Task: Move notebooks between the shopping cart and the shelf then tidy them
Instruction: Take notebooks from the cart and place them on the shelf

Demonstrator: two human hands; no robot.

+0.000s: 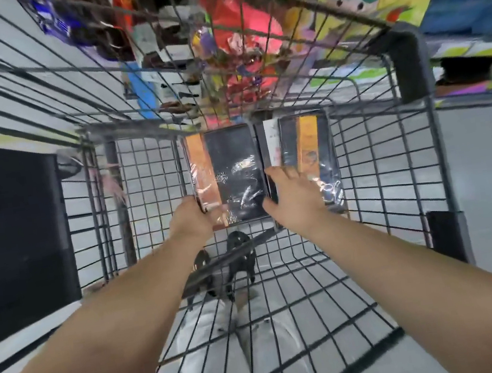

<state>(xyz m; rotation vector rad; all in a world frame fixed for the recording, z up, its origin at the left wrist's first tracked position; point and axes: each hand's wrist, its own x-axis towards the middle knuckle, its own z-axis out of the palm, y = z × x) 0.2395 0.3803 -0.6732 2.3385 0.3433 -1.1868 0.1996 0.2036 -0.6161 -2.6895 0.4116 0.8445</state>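
Head view: two film-wrapped notebooks sit side by side at the far end of the shopping cart (145,200). The left hand (193,222) pinches the near left corner of the left notebook (231,160), probably because that edge is free for lifting. The right hand (296,192) lies on the right notebook (307,136), fingers slightly spread; a grip cannot be confirmed. Wire walls close off left and right. Open room is upward, toward the shelf (466,6) at far right.

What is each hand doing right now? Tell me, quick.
Left hand: grips the left notebook by its near corner.
Right hand: lies on the right notebook; grip cannot be told.
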